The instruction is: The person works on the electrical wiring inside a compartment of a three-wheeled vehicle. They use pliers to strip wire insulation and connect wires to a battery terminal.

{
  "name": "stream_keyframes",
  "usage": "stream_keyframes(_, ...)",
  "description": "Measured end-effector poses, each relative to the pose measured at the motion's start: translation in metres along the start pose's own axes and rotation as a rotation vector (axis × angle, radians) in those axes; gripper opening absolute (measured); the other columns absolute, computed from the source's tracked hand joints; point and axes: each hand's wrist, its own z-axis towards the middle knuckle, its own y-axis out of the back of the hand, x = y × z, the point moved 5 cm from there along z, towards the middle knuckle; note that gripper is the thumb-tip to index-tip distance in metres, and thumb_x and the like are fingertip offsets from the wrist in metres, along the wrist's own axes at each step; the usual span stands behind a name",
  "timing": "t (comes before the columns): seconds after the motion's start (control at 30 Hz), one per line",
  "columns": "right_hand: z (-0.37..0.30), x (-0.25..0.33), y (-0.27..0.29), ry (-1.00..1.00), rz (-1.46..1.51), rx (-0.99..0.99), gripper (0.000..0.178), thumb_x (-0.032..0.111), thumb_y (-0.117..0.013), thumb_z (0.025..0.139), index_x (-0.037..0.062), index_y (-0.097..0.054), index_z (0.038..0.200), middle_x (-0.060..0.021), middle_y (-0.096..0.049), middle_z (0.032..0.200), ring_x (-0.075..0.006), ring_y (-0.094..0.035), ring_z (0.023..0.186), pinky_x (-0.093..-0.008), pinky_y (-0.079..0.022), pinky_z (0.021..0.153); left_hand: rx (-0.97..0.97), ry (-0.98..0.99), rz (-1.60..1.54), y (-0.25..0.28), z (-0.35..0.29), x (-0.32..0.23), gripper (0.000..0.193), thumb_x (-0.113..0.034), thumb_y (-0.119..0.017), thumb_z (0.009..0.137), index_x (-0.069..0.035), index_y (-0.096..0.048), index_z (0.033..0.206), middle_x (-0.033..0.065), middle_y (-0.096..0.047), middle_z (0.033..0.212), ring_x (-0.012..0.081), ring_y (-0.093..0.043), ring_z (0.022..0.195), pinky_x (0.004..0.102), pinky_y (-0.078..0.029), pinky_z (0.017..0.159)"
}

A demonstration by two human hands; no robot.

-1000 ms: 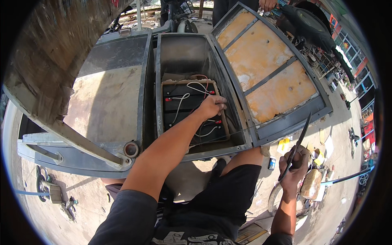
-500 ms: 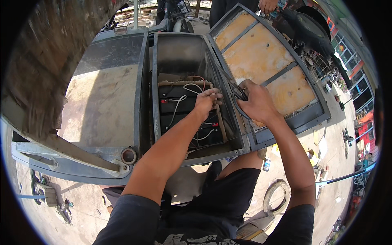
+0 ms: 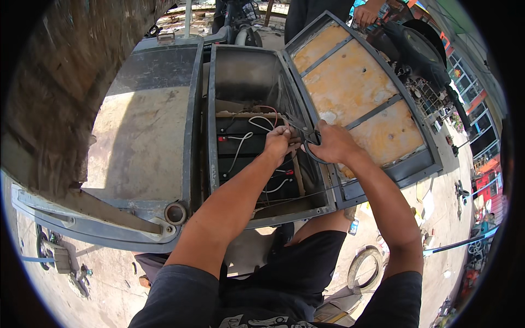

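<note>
Inside an open metal box (image 3: 211,142) sit several black batteries (image 3: 229,147) with white, red and dark wires across their tops. My left hand (image 3: 279,145) is over the right side of the batteries, fingers pinched on what looks like a thin wire; its end is hidden by the fingertips. Close beside it, my right hand (image 3: 334,143) is closed around a dark looped cable (image 3: 313,155) at the box's right edge. The fingertips of both hands nearly meet. A white wire loop (image 3: 240,143) lies left of my left hand.
The hinged lid (image 3: 350,82), yellowish inside with metal bars, leans open to the right. A flat metal panel (image 3: 145,136) lies left, below a worn brown board (image 3: 49,98). Another person's hand (image 3: 367,12) is beyond the lid. A tyre (image 3: 365,269) lies on the ground.
My right hand has moved left and down with the dark cable, closer to my left hand. My left hand has shifted slightly right, and its fingers have drawn into a pinch.
</note>
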Motion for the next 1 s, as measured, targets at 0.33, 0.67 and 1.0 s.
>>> stream_keyframes(0.33, 0.006, -0.003, -0.018, -0.063, -0.005, 0.052, 0.047, 0.036, -0.070, 0.075, -0.0033, -0.062, 0.100, -0.0260, -0.065, 0.103, -0.0403, -0.061, 0.103, -0.0448, -0.050, 0.088, 0.041, -0.035, -0.031, 0.003, 0.002, -0.001, 0.016, -0.007, -0.044, 0.100, -0.002, -0.058, 0.094, 0.0112, -0.063, 0.099, 0.0248, -0.064, 0.092, 0.0424, -0.055, 0.089)
stream_keyframes(0.67, 0.015, -0.003, -0.022, 0.009, 0.041, 0.047, 0.047, 0.035, -0.072, 0.073, -0.0045, -0.062, 0.098, -0.0264, -0.065, 0.101, -0.0414, -0.061, 0.101, -0.0455, -0.049, 0.088, 0.009, -0.001, -0.036, 0.003, 0.000, 0.003, 0.016, -0.004, -0.043, 0.099, 0.000, -0.057, 0.094, 0.0109, -0.062, 0.098, 0.0248, -0.063, 0.090, 0.0436, -0.056, 0.085)
stream_keyframes(1.0, 0.015, -0.005, -0.028, -0.058, 0.002, 0.088, 0.052, 0.036, -0.069, 0.076, -0.0021, -0.058, 0.109, -0.0249, -0.065, 0.105, -0.0404, -0.061, 0.103, -0.0458, -0.050, 0.088, 0.012, 0.002, -0.021, 0.001, -0.003, 0.001, 0.017, -0.003, -0.042, 0.099, -0.002, -0.060, 0.099, 0.0103, -0.063, 0.100, 0.0242, -0.063, 0.093, 0.0423, -0.053, 0.089)
